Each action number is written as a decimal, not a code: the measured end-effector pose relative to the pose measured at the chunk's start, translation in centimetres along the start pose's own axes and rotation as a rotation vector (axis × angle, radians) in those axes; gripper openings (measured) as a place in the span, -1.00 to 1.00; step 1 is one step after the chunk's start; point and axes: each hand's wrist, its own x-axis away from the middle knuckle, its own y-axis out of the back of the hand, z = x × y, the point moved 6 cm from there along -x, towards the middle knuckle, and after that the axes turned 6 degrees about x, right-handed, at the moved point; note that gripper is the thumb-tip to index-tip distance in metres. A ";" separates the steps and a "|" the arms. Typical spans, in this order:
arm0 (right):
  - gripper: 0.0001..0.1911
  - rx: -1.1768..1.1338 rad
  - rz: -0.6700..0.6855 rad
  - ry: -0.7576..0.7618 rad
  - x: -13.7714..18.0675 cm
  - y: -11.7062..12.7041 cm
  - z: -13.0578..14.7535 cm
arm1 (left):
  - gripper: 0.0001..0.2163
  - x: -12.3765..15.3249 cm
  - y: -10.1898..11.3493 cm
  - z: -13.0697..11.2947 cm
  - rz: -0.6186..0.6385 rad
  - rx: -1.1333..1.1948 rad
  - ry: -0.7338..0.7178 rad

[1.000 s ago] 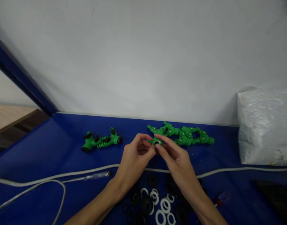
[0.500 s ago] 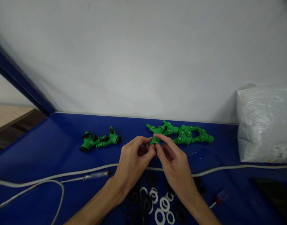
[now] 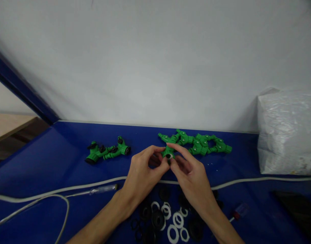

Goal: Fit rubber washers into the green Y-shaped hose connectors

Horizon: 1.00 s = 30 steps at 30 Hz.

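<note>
Both hands meet over the middle of a blue table. My left hand and my right hand pinch a small green plastic connector between their fingertips. Its open end with a white ring inside faces me. Behind it lies a row of several green Y-shaped connectors. Two more green connectors with black knobs lie to the left. Below my wrists is a scatter of black and white rings.
A white cable runs across the table. A clear-handled screwdriver lies left of my left forearm. A white plastic bag stands at the right against the white wall. A small red-tipped tool lies at lower right.
The hands turned the green connector between the fingertips; its open end, hidden half a second ago, faces me again. The view shifted slightly.
</note>
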 end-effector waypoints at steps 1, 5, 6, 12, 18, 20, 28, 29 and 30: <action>-0.64 0.003 -0.004 -0.001 0.0 0.1 0.0 | -0.84 0.0 -0.1 0.1 0.008 0.001 0.006; -0.66 0.046 -0.011 0.004 -0.1 0.3 -0.1 | -0.80 0.0 -0.2 0.4 0.039 -0.012 0.040; -0.66 0.059 -0.012 0.005 -0.1 0.3 0.0 | -0.78 -0.1 -0.2 0.5 0.049 -0.024 0.044; -0.65 0.075 -0.013 -0.014 0.0 0.6 0.0 | -0.73 -0.2 -0.3 0.3 0.095 -0.121 0.020; -0.66 0.037 -0.003 -0.001 -0.1 0.5 -0.2 | -0.81 -0.2 -0.3 0.2 0.086 -0.104 0.011; -0.67 0.031 0.004 0.021 -0.1 0.4 -0.2 | -0.84 -0.1 -0.2 0.3 0.076 -0.091 0.021; -0.70 0.092 -0.044 0.104 0.0 0.4 -0.1 | -0.85 -0.2 -0.1 0.5 0.077 -0.053 0.043; -0.70 0.097 -0.048 0.106 0.0 0.4 -0.1 | -0.85 -0.2 -0.1 0.5 0.081 -0.039 0.033; -0.70 0.105 -0.053 0.109 0.1 0.4 -0.1 | -0.85 -0.2 -0.2 0.4 0.084 -0.026 0.023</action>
